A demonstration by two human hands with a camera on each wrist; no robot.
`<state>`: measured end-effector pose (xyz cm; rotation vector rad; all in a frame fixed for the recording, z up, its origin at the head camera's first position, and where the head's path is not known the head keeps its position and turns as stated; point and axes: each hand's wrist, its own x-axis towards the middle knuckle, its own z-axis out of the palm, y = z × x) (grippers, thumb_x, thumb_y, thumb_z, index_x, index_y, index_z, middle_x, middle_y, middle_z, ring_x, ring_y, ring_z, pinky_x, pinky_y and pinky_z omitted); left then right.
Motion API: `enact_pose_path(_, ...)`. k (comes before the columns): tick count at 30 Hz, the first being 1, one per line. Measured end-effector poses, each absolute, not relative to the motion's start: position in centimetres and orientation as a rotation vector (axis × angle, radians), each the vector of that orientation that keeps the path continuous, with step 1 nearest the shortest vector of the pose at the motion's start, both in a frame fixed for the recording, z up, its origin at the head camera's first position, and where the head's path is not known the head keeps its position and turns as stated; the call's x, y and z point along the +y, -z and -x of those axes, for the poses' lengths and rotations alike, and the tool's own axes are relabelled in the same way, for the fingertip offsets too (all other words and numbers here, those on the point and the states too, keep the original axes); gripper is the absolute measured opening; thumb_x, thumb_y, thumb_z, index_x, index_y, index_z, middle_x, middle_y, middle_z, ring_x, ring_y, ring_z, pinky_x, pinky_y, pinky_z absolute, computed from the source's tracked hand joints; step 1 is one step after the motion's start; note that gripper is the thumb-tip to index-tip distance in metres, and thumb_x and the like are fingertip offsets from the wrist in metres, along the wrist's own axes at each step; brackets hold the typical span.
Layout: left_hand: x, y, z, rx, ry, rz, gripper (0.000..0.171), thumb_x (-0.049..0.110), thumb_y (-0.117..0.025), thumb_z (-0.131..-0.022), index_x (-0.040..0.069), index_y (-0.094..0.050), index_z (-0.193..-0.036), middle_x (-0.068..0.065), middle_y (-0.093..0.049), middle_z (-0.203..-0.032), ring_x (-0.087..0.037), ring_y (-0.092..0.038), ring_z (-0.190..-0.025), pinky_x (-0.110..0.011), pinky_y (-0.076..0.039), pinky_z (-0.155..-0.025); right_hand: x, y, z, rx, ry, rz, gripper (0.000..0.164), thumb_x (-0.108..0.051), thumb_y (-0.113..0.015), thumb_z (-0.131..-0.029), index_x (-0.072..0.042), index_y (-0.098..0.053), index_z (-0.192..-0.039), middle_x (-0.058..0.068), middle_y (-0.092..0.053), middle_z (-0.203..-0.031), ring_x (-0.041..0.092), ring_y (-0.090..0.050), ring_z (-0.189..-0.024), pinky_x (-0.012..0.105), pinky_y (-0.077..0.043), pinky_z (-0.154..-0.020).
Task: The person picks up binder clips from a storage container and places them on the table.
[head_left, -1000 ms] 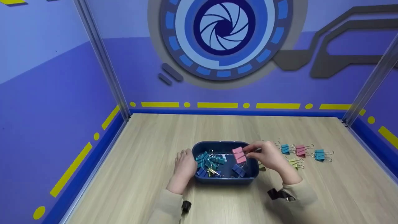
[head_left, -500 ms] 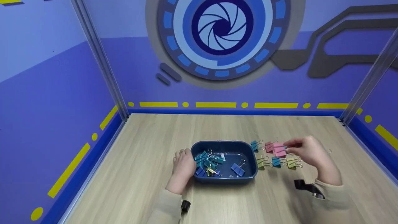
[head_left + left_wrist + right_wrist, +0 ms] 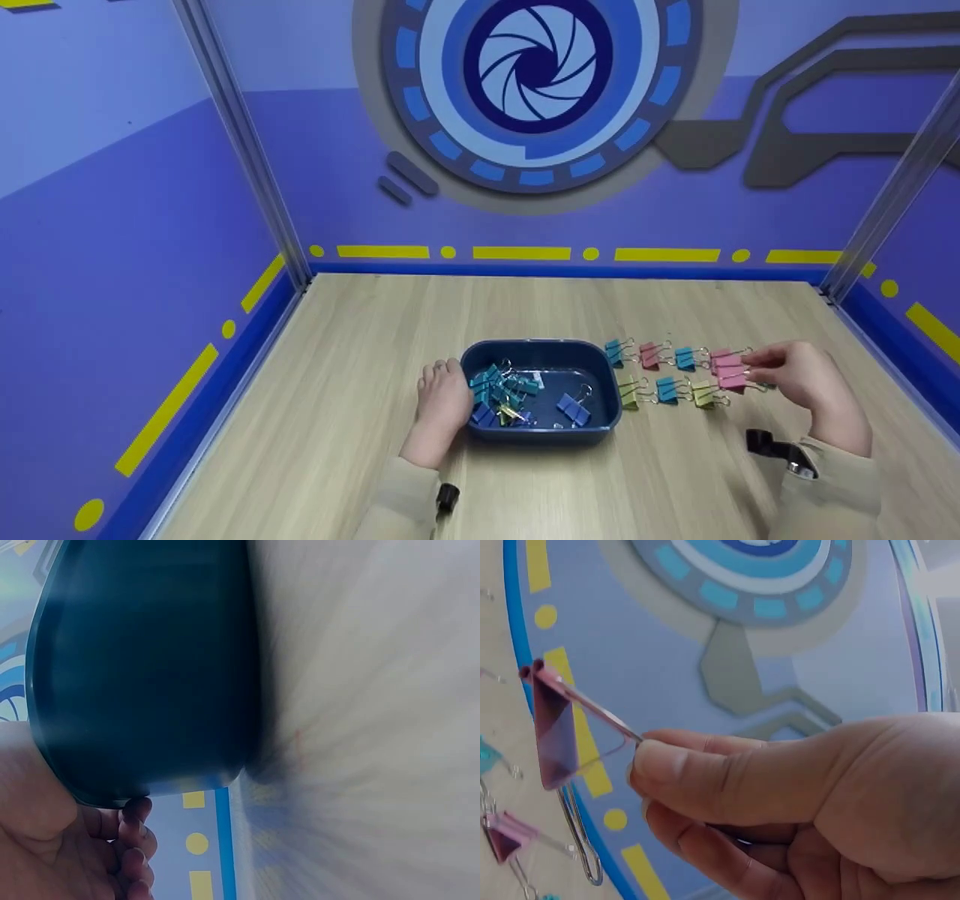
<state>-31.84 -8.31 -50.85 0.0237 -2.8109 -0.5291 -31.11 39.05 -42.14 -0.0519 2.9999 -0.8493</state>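
Right hand: the right hand (image 3: 814, 384) pinches a wire handle of a pink binder clip (image 3: 733, 382) between thumb and fingertips.
Pink binder clip: at the right end of the near row, toward the tabletop's right edge — whether it touches the wood, I cannot tell.
Near row: a yellow-green clip (image 3: 629, 394) just beside the tray, then a blue clip (image 3: 667, 390) and a yellow clip (image 3: 703, 394).
Far row: a teal clip (image 3: 615, 354) by the tray's far right corner, a red clip (image 3: 650, 357), a second teal clip (image 3: 685, 359) and another pink clip (image 3: 721, 355).
Left hand: the left hand (image 3: 444, 397) holds the tray's left rim, fingers curled outside it; the thumb is hidden.
Tray: the dark blue tray (image 3: 541, 435) stands near the middle of the tabletop (image 3: 360, 352). Inside, a heap of teal and blue clips (image 3: 502, 390) fills the left end — a lone blue clip (image 3: 574, 410) lies toward the near right corner.
Wrists: beige sleeves (image 3: 397, 499), each with a black wrist camera (image 3: 448, 497).
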Motion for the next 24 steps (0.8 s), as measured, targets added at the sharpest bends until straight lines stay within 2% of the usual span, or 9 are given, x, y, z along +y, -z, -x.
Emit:
enact_pose_path(6,-8.3,50.8,31.9,-2.820,0.525,-0.033,0.018,0.010,-0.055,-0.084,-0.001,-0.055,-0.099,-0.017,-0.056,-0.095,-0.034,-0.049,-0.092,-0.045,-0.039,-0.081,41.1,43.4,31.3,2.981,0.853,-0.031,0.031,-0.013,-0.071,-0.082,0.004,-0.068,-0.108,0.027,-0.065,-0.104,0.039,-0.061,-0.092,0.045,-0.050,-0.071)
enact_pose_path(10,-8.2,50.8,31.9,-2.827,0.530,-0.045,0.019,0.011,-0.055,-0.085,-0.001,-0.055,-0.101,-0.017,-0.056,-0.097,-0.034,-0.048,-0.093,-0.046,-0.039,-0.081,42.1,44.2,31.5,2.923,0.856,-0.127,0.033,-0.013,-0.071,-0.082,0.004,-0.066,-0.110,0.029,-0.061,-0.112,0.038,-0.058,-0.095,0.045,-0.049,-0.073)
enact_pose_path(19,-8.2,50.8,31.9,-2.852,0.548,-0.063,0.025,0.012,-0.056,-0.085,-0.002,-0.055,-0.106,-0.018,-0.057,-0.102,-0.034,-0.048,-0.095,-0.046,-0.039,-0.083,42.6,46.3,32.9,2.906,0.819,-0.144,0.025,-0.005,-0.074,-0.075,0.002,-0.071,-0.099,0.025,-0.066,-0.100,0.035,-0.058,-0.091,0.048,-0.045,-0.076)
enact_pose_path(24,-8.2,50.8,32.0,-2.851,0.542,-0.058,0.024,0.012,-0.056,-0.085,-0.002,-0.055,-0.105,-0.019,-0.057,-0.101,-0.035,-0.048,-0.096,-0.046,-0.039,-0.083,42.5,46.8,33.2,2.850,0.854,-0.190,0.026,-0.002,-0.072,-0.076,0.001,-0.071,-0.101,0.023,-0.064,-0.101,0.034,-0.055,-0.092,0.054,-0.041,-0.082)
